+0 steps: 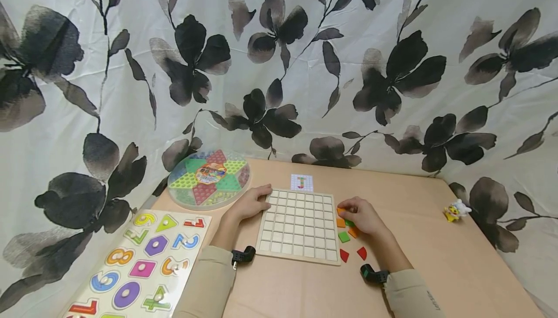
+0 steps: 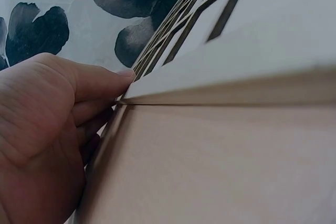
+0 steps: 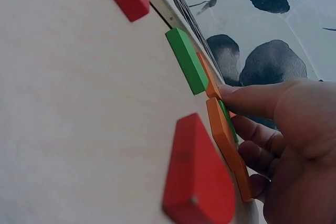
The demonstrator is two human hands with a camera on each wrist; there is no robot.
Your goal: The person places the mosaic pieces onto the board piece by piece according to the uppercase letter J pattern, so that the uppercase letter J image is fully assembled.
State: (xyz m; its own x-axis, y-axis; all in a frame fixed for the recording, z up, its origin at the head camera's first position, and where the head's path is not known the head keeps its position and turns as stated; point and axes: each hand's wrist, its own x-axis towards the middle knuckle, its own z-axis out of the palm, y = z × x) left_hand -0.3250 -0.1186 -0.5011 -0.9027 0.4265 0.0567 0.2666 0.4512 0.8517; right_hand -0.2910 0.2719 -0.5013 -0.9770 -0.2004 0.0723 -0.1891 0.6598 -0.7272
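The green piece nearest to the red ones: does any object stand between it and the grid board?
Nothing visible does. In the head view, this green piece lies beside the right edge of the grid board. The right hand is farther back, not between them.

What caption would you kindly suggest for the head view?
Left hand at the edge of a gridded board, right hand at the coloured pieces beside it.
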